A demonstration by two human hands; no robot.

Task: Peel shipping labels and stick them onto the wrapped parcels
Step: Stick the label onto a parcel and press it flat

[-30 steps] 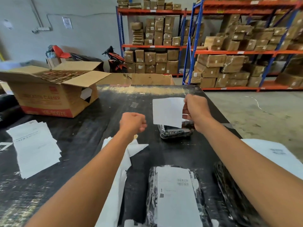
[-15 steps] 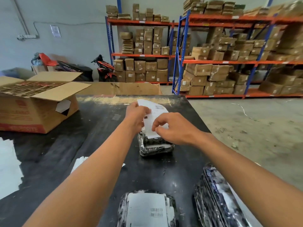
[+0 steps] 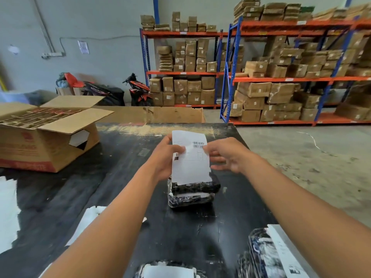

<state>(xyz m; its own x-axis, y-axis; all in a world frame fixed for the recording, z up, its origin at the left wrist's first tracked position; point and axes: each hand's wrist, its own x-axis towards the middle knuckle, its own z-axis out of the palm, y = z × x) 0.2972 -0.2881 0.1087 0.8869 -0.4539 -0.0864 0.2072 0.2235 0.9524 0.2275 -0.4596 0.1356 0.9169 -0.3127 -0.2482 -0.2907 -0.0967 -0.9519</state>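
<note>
Head view: both forearms reach in from the bottom corners toward the middle of the frame.
Shipping label (image 3: 190, 167): a white upright rectangle at mid-frame with its printed face toward the camera. A barcode (image 3: 198, 145) sits near its upper right corner, a small dark mark by its left edge, and faint ruled boxes between them. Its uneven lower edge meets the top of the upper parcel.
Upper parcel (image 3: 197, 186): wrapped in glossy black film, just below mid-frame, lying on a second parcel.
Lower parcel (image 3: 188, 200): wrapped the same way, resting on the table, with a white strip showing along its top.
Left hand (image 3: 163, 159): pinches the label's left edge, thumb laid across the front and fingers hidden behind the sheet.
Right hand (image 3: 226, 155): fingers nearly straight and spread, curled round nothing. The fingertips (image 3: 207, 152) touch the label's right edge beside the barcode.
Table (image 3: 112, 197): black and scuffed, filling the lower half of the frame.
Labelled parcels: one at bottom centre (image 3: 168, 271) and one at lower right (image 3: 261, 251), both in black film with white labels.
Loose white sheets (image 3: 8, 207): at the left edge, lying flat on the table.
Cardboard box (image 3: 50, 145): at mid-left, flaps open.
Shelving racks (image 3: 261, 79): at upper right, with blue posts and orange beams, stacked with brown cartons.
Scooter (image 3: 138, 91): at upper centre-left, by the grey wall.
</note>
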